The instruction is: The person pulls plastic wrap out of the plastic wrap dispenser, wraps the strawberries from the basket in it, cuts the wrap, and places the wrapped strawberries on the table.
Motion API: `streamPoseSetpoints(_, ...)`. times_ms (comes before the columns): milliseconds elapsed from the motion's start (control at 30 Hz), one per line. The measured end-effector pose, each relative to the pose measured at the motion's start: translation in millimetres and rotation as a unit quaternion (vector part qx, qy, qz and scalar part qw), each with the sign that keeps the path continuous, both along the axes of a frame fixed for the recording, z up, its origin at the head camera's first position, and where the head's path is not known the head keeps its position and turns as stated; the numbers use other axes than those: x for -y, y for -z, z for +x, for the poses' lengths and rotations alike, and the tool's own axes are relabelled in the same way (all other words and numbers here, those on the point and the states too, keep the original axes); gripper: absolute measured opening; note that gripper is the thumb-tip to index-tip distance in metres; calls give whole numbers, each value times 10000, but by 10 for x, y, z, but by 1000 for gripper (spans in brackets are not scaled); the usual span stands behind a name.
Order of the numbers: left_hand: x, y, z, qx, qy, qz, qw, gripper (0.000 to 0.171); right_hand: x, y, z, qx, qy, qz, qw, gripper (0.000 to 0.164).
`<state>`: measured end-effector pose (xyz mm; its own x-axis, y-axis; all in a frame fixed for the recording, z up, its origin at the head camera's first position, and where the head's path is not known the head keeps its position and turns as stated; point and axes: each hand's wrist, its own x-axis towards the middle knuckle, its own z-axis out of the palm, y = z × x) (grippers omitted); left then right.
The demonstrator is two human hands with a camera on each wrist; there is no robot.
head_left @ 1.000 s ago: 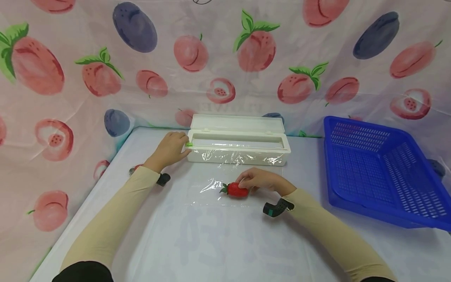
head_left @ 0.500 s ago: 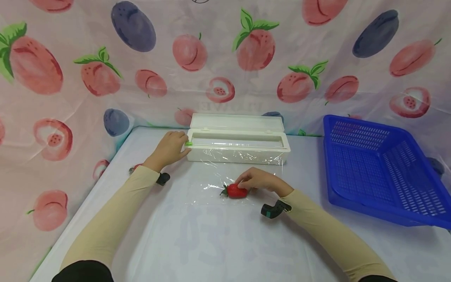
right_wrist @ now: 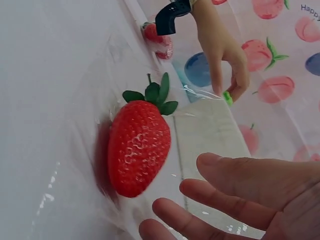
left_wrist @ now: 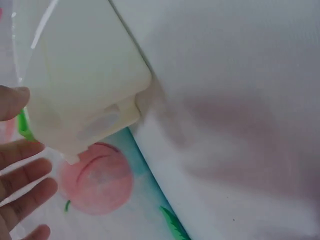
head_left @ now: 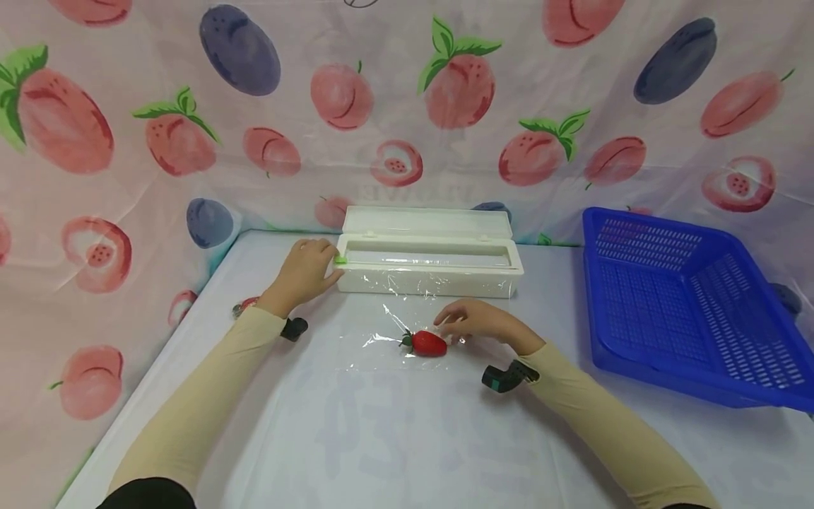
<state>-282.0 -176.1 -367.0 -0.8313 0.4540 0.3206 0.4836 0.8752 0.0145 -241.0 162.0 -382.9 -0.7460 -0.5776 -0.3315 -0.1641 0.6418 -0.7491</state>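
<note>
A red strawberry (head_left: 428,343) with green leaves lies on its side on a sheet of clear cling film (head_left: 365,353) on the table. The film runs from a white cling film box (head_left: 432,283), whose lid stands raised at the back. My left hand (head_left: 305,272) is at the box's left end, thumb and index finger pinching the green slider (left_wrist: 24,126); its other fingers are spread in the left wrist view. Just right of the strawberry, my right hand (head_left: 486,322) holds nothing, its fingers apart and relaxed in the right wrist view.
A blue plastic basket (head_left: 699,375) stands to the right of the box. Red strawberries (right_wrist: 157,40) under shiny film lie at the left, partly hidden behind my left wrist. A fruit-print cloth (head_left: 394,92) hangs behind the table.
My right hand has let go of the strawberry and drawn back slightly to the right. The strawberry stays on the film. My left hand keeps its place at the slider.
</note>
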Motion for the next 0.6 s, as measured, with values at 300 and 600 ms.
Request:
streamPoseSetpoints(300, -300, -60, 460, -1365, 956, 402, 9852, 31, -227, -4, 172, -495, 87, -228, 9985, 25)
streamPoseSetpoints(600, -633, 145, 944, -499, 2276, -1016, 9671, 26, -314, 199, 434, -1171, 121, -235, 9928, 20)
